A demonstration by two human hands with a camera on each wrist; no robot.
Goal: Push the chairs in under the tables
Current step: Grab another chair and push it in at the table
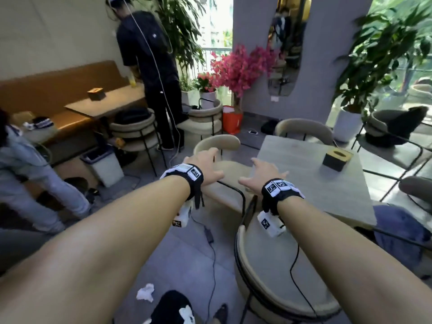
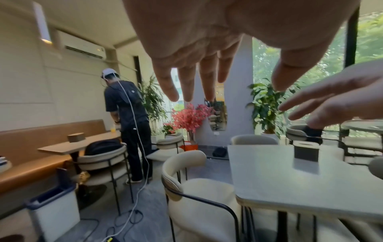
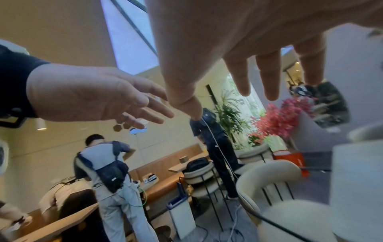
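A cream chair (image 1: 230, 170) with a curved back and black metal frame stands at the left side of the pale grey table (image 1: 315, 195), its seat partly out from under the top. Both my hands hover above it with fingers spread, holding nothing. My left hand (image 1: 208, 160) is just short of the backrest; my right hand (image 1: 264, 170) is over the seat by the table's corner. The left wrist view shows my left hand (image 2: 207, 68) above the chair (image 2: 199, 196) and table (image 2: 290, 180). My right hand (image 3: 259, 62) is likewise spread above the chair (image 3: 269, 188).
A second cream chair (image 1: 280, 277) sits tucked in at the table's near side. A tissue box (image 1: 337, 159) stands on the table. A person in black (image 1: 149, 66) and another in grey (image 1: 28, 171) are to the left, near a bin (image 1: 105, 164). Cables (image 1: 210, 242) cross the floor.
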